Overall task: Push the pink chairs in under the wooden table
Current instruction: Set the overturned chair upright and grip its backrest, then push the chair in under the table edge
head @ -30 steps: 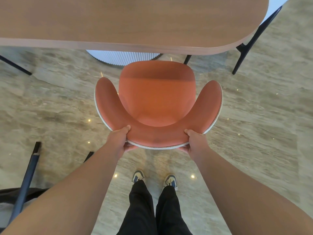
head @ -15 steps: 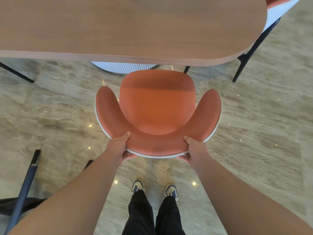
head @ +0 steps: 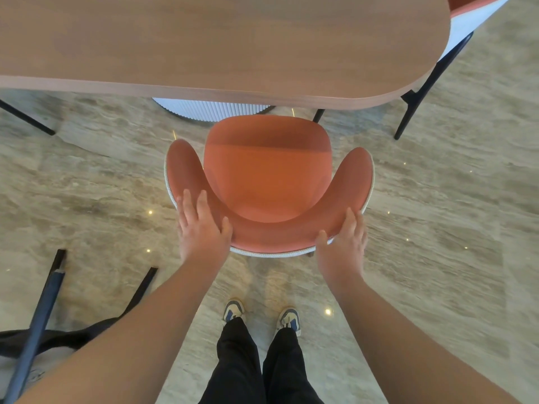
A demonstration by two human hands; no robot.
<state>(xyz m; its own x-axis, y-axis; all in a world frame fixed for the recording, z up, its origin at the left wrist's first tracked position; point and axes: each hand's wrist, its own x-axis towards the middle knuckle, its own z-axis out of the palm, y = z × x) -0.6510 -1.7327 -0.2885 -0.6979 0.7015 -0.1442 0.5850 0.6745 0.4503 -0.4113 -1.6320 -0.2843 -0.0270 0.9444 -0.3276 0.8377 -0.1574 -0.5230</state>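
Observation:
A pink chair point(head: 268, 179) with a curved back and white outer shell stands in front of me, its seat's front edge just short of the wooden table point(head: 221, 45). My left hand point(head: 201, 228) lies flat on the left part of the backrest, fingers spread and straight. My right hand point(head: 344, 243) rests against the right part of the backrest rim, fingers extended, not curled round it. A second pink chair point(head: 472, 10) shows at the table's far right corner.
A white ribbed table base point(head: 210, 107) stands under the table behind the chair. Black chair legs point(head: 420, 88) are at the right, and other black legs point(head: 40, 313) at the lower left. My feet point(head: 262, 316) are on the marble floor behind the chair.
Both hands have let go of the backrest rim and now lie open against it. The chair looks lower in view, farther from the table edge.

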